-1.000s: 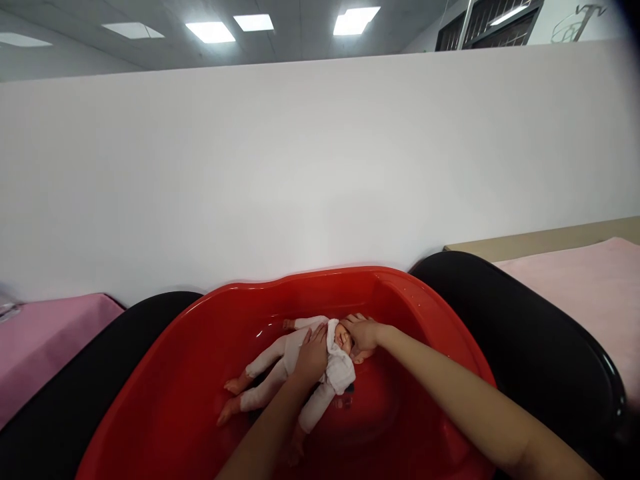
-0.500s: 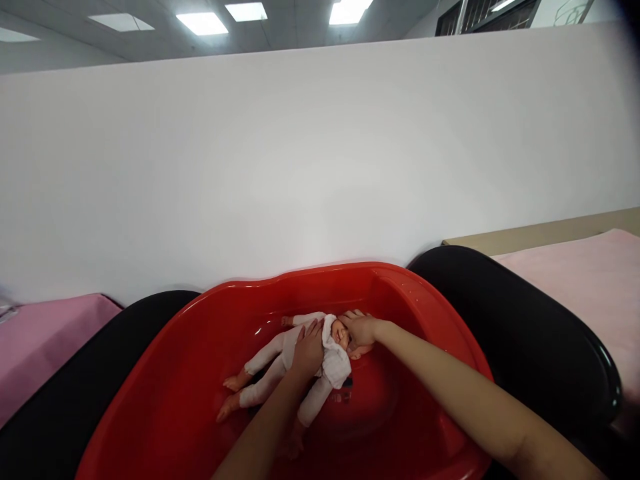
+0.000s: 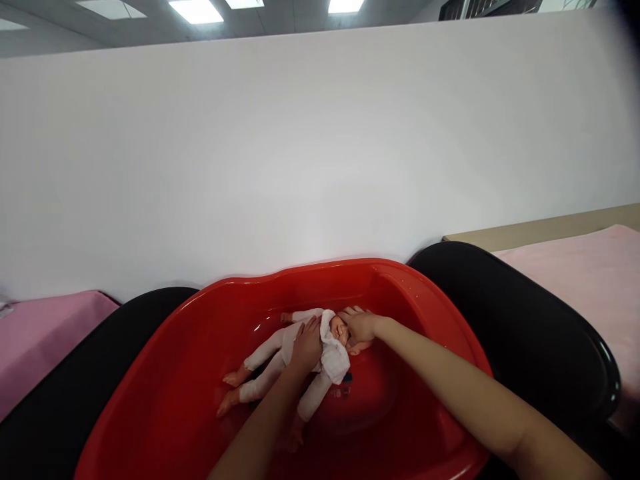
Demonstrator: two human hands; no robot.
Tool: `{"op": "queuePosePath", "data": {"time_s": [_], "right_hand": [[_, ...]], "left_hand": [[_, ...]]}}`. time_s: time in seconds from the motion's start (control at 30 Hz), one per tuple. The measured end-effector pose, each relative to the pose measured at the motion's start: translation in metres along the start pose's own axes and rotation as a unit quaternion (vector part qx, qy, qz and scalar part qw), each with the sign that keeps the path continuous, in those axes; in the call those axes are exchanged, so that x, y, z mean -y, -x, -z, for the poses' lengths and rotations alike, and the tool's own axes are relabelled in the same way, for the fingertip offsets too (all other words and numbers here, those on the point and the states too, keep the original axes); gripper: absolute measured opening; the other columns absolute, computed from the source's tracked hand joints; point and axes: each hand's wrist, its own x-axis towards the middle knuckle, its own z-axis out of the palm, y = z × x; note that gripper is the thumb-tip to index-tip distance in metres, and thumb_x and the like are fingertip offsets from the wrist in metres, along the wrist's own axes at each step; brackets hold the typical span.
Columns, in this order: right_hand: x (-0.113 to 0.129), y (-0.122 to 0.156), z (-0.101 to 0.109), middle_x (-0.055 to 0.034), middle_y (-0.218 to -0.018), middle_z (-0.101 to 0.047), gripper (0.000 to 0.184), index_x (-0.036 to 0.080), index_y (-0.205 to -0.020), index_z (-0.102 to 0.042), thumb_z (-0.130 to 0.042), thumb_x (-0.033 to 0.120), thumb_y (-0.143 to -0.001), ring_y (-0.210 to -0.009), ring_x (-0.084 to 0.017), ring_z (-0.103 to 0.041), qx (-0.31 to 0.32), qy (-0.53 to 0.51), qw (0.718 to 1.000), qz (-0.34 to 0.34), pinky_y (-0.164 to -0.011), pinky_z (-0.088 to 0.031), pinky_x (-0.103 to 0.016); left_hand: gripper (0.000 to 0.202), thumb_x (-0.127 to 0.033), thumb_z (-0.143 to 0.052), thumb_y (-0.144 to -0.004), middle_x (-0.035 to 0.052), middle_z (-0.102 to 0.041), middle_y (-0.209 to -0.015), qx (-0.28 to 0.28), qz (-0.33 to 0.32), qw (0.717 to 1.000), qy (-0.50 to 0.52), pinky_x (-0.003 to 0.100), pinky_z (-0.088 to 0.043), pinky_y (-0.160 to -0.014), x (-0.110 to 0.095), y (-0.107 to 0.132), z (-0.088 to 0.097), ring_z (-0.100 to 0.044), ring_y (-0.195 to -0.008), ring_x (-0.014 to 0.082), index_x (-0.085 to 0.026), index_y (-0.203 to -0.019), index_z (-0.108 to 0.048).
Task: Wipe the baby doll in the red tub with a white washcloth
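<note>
A baby doll [image 3: 270, 350] in a white outfit lies on its back in a red plastic tub [image 3: 150, 373], feet to the left and head to the right. White cloth [image 3: 335, 359] is bunched around its neck and shoulder. My left hand [image 3: 307, 347] rests flat on the doll's chest, fingers stretched out. Over the top of the doll's head lies my right hand [image 3: 361, 325], its fingers spread and the thumb near the face; it partly hides the head. My left forearm covers part of the doll's lower side.
A white partition [image 3: 320, 153] stands right behind the tub. Black rounded panels [image 3: 520, 333] flank the tub on both sides. Pink covers lie on surfaces at the far left [image 3: 60, 333] and far right [image 3: 575, 267].
The view has tilted down slightly. Both hands keep their places on the doll's chest and head, and the doll lies as before.
</note>
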Motion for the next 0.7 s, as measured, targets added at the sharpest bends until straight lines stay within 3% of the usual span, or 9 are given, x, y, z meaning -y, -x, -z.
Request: {"op": "queuePosePath", "data": {"time_s": [0.23,0.53,0.7], "right_hand": [[0.0006,0.0003,0.0009,-0.0167,-0.164,-0.047,0.095,0.027,-0.158,-0.051,-0.085,0.044,-0.072,-0.155,-0.046,-0.041,0.007,-0.001,1.0,-0.001,-0.123,-0.04,-0.069],[0.0011,0.0022,0.0024,-0.0174,-0.166,-0.045,0.094,0.028,-0.159,-0.051,-0.086,0.046,-0.074,-0.154,-0.047,-0.04,0.009,0.011,1.0,0.008,-0.121,-0.041,-0.068],[-0.0004,0.0011,0.0009,-0.0186,-0.164,-0.048,0.1,0.027,-0.162,-0.048,-0.089,0.045,-0.072,-0.153,-0.046,-0.042,0.002,0.016,1.0,0.009,-0.12,-0.043,-0.065]], "left_hand": [[0.068,-0.017,-0.034,-0.107,0.0075,-0.043,-0.177,0.01,0.015,0.999,0.028,0.043,-0.02,-0.14,-0.0005,-0.001,0.0,-0.032,-0.168,0.0239,-0.016,-0.174,-0.043],[0.068,-0.018,-0.038,-0.106,0.0045,-0.044,-0.177,0.002,0.013,1.0,0.018,0.044,-0.022,-0.139,-0.005,0.0023,0.0037,-0.033,-0.168,0.0244,-0.024,-0.174,-0.044],[0.068,-0.02,-0.039,-0.107,0.0067,-0.047,-0.175,0.005,0.015,1.0,0.011,0.045,-0.022,-0.139,-0.0052,0.002,0.0021,-0.034,-0.167,0.0255,-0.022,-0.174,-0.044]]}}
